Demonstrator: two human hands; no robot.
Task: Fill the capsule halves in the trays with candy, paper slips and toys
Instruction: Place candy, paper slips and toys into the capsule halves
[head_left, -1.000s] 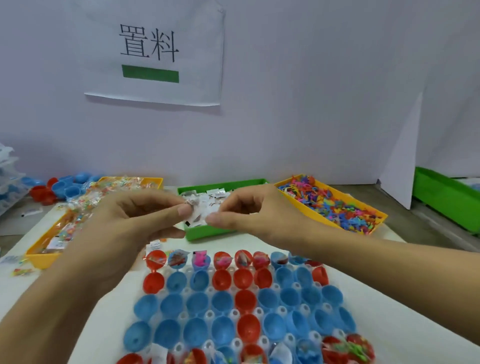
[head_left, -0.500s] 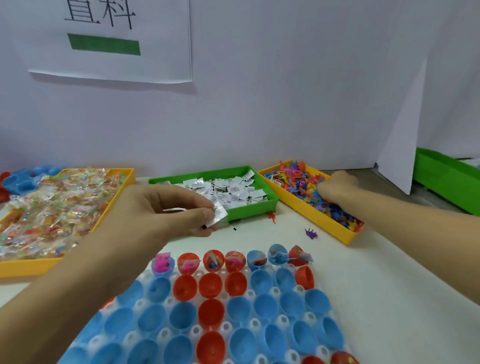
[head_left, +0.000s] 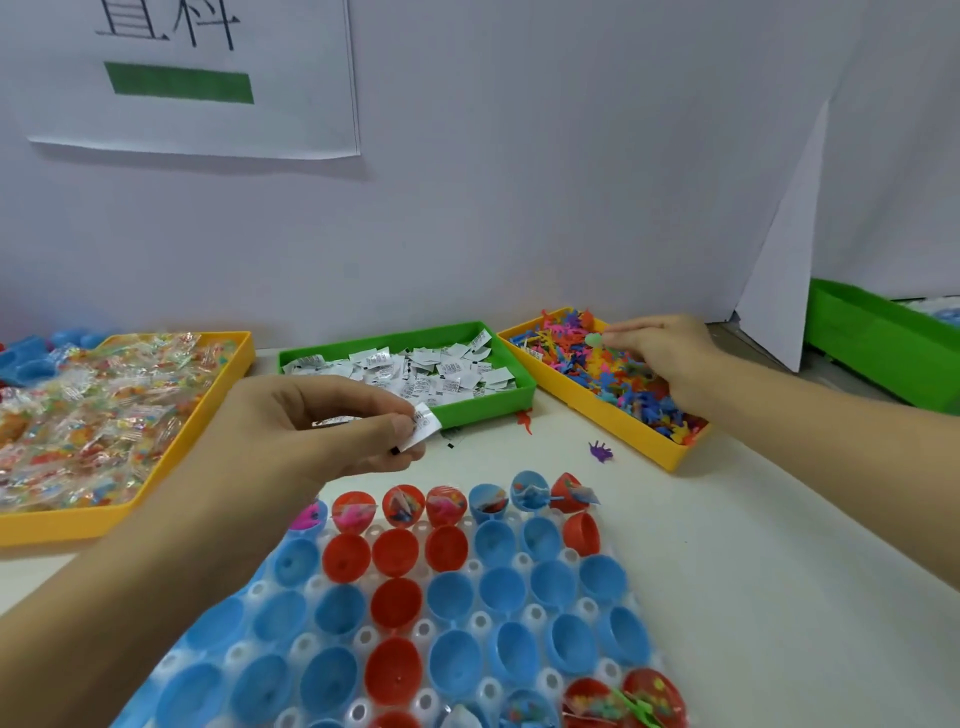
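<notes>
Slips (head_left: 423, 423) sit pinched in the left hand (head_left: 311, 426) at 12 o'clock above the capsule tray (head_left: 363, 636), while the right hand (head_left: 660, 353) pinches a green toy (head_left: 594, 340) over the toy bin (head_left: 618, 415) at 2 o'clock.

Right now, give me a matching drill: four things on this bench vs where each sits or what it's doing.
Things
1. candy tray
2. slip tray
3. left hand
4. right hand

Places or states
A. over the toy tray, pinching a small green toy
B. middle of the three trays, green
C. far left, yellow
D. above the capsule tray, pinching paper slips

Pairs: 1-C, 2-B, 3-D, 4-A
</notes>
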